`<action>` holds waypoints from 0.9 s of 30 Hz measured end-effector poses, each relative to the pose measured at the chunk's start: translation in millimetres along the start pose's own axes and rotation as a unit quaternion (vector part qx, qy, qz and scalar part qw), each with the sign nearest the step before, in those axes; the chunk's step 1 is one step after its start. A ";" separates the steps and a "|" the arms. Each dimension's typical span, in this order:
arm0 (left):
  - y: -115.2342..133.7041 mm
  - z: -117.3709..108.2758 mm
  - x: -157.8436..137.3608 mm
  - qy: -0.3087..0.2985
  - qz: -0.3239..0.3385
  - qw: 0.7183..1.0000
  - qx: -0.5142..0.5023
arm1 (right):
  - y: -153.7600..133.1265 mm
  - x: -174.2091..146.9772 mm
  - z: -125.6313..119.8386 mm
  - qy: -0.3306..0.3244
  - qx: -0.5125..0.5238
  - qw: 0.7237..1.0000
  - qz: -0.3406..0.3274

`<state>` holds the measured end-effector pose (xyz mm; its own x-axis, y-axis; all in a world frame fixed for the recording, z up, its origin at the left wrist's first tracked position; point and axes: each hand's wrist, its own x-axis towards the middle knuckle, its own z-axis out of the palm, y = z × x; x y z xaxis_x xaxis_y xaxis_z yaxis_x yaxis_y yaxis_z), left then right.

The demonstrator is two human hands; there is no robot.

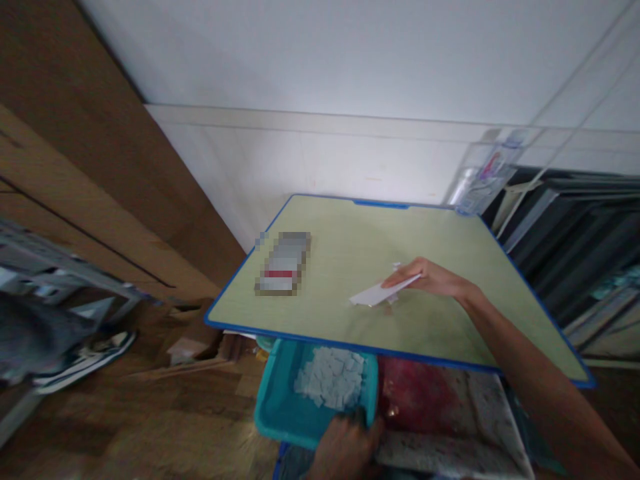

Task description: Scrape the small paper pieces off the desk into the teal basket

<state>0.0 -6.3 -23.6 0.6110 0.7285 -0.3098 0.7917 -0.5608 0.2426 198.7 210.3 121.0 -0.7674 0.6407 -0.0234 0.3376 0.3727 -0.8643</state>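
My right hand (pixel 433 275) is closed on a thin, flat white piece that looks like card (pixel 367 296), tilted above the folding table (pixel 340 227). Small whitish bits show behind and below this piece, too blurred to name. Low in the view, my left hand (pixel 345 448) is at the near right rim of a teal plastic basin (pixel 283 407). Its fingers are dark and smeared, so I cannot make out their grip. Inside the basin lies a heap of small, flat white pieces (pixel 333 377).
On the table's left side lies a pixelated pale flat object (pixel 285 263) with a red band. A clear plastic bottle (pixel 487 177) stands at the back right corner. Dark panels (pixel 590 220) lean at right. A red-stained surface (pixel 420 397) lies below the table; a person's shoe (pixel 87 363) is at left.
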 end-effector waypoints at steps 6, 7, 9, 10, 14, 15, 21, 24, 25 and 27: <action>1.2 -3.4 -1.1 0.009 -0.004 1.000 -0.001 | -12.1 -43.5 -3.0 0.135 -0.093 0.986 -0.006; 1.5 -5.2 -1.2 0.007 -0.003 1.000 -0.003 | -16.2 -51.9 -2.9 0.175 -0.116 0.978 -0.001; 2.0 -8.2 -1.5 0.004 0.000 1.000 -0.009 | -25.2 -68.6 -1.2 0.195 -0.153 0.969 0.016; 2.1 -9.0 -1.6 0.000 0.001 1.000 -0.011 | -29.5 -76.1 0.7 0.181 -0.162 0.970 0.020; 1.7 -7.5 -2.3 -0.011 -0.005 1.000 -0.007 | -39.8 -95.2 15.5 0.139 -0.170 0.974 0.046; 1.6 -6.5 -2.5 -0.011 -0.006 1.000 -0.006 | -40.8 -96.8 20.3 0.137 -0.170 0.975 0.049; 2.2 -7.6 -3.3 -0.034 -0.008 0.999 -0.013 | -43.1 -90.8 42.2 0.158 -0.160 0.974 0.034; 3.0 -10.5 -3.4 -0.035 -0.018 0.999 -0.013 | -42.9 -88.0 42.9 0.202 -0.164 0.964 0.046; 3.2 -11.2 -3.5 -0.032 -0.018 0.999 -0.011 | -43.0 -88.3 41.6 0.197 -0.167 0.965 0.048; 3.3 -12.3 -3.6 -0.029 -0.012 0.999 -0.012 | -43.9 -90.9 38.0 0.174 -0.175 0.968 0.055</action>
<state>0.4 -6.0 -10.4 0.5919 0.7169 -0.3682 0.8059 -0.5334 0.2570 232.9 110.2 142.0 -0.5074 0.8536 0.1182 0.6171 0.4557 -0.6415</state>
